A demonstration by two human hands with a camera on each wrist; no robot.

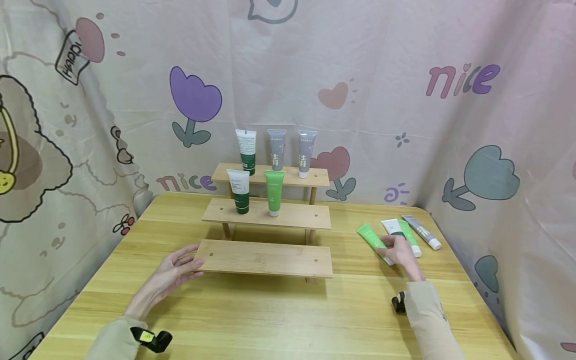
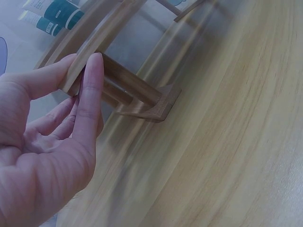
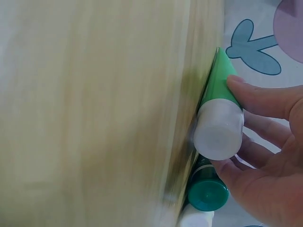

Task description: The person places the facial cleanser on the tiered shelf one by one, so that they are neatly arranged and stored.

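My left hand [image 1: 173, 272] pinches the left end of the lowest board of a three-tier wooden display stand [image 1: 265, 257]; the left wrist view shows thumb and finger on either face of the board [image 2: 78, 78]. Over at the right, my right hand [image 1: 398, 252] grips a green squeeze tube [image 1: 372, 237] with a white cap [image 3: 218, 130], lying on the table. Beside that hand lie a white and dark-green tube [image 1: 392, 227], another green tube [image 1: 408, 235] and a grey tube [image 1: 421, 231]. In the right wrist view a dark-green cap [image 3: 208, 194] sits just past the gripped tube.
Upright on the top tier stand a white-and-green tube [image 1: 247, 150] and two grey tubes [image 1: 277, 148]. The middle tier holds a white-and-green tube [image 1: 240, 190] and a green tube [image 1: 274, 192]. A patterned curtain [image 1: 378, 45] hangs behind the wooden table [image 1: 252, 320].
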